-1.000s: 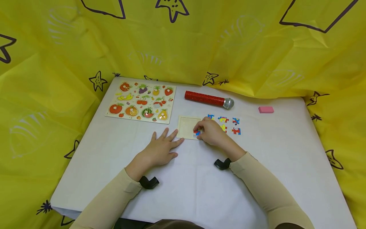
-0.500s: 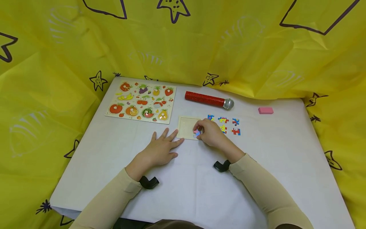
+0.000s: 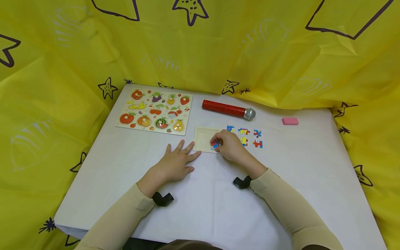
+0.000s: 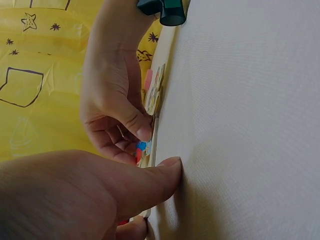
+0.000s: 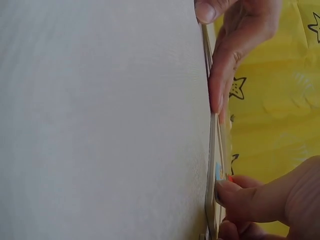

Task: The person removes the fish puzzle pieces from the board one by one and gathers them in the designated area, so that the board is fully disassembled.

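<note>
A small square wooden puzzle tray (image 3: 203,139) lies at mid-table. My right hand (image 3: 232,145) reaches over its right side and pinches a red and blue jigsaw piece (image 3: 214,144) between thumb and fingers, low at the tray's near right corner. In the left wrist view the same jigsaw piece (image 4: 142,146) shows at the thumb tip, partly hidden by the fingers. My left hand (image 3: 175,161) lies flat with fingers spread, its fingertips at the tray's left and near edge. Several loose jigsaw pieces (image 3: 257,143) lie right of the tray, some partly covered by my right hand.
A fruit peg puzzle board (image 3: 165,116) lies at the back left. Behind the tray is a red microphone (image 3: 226,108) with a silver head, and a pink eraser (image 3: 290,121) sits farther right. A yellow patterned cloth (image 3: 200,52) hangs behind the white table (image 3: 193,208).
The jigsaw piece in my right hand has tilted and shifted slightly left over the tray's corner. My left hand stays where it was.
</note>
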Tool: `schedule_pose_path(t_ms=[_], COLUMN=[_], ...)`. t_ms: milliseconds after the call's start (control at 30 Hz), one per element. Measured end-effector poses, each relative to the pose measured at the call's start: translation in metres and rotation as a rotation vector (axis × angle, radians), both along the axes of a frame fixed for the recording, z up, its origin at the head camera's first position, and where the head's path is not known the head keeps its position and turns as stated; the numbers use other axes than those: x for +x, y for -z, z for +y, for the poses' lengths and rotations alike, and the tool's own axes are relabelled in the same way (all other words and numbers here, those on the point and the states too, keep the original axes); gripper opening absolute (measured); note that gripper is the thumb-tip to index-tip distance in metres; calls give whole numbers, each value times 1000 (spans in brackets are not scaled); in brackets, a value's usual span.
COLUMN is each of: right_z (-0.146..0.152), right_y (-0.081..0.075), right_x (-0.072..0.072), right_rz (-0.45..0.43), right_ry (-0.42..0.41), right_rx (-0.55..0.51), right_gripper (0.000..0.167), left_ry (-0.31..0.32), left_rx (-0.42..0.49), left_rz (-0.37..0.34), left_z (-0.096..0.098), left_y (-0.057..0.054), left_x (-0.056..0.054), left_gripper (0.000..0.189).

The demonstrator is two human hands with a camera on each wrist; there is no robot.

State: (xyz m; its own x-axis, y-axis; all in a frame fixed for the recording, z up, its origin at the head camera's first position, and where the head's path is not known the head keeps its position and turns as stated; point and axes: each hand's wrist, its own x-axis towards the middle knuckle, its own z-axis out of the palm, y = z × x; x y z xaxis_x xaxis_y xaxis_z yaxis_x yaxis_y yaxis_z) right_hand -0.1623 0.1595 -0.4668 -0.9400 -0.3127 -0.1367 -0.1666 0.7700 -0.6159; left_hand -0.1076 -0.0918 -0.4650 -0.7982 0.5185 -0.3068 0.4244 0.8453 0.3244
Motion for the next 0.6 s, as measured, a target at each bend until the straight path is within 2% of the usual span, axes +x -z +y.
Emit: schedule_pose_path(t_ms=[267, 600], right_z=[0, -2], right_y=[1, -3], right_x=[0, 1], right_rz=[45, 2], right_ry=[-2, 0], right_rx=[-32, -86], right_gripper=[25, 20], left_ry=[5, 5], left_rx=[-7, -9], left_rz=[5, 5], left_z=[0, 0], left_y=[1, 2], left_x=[0, -1], left_gripper=[65, 64])
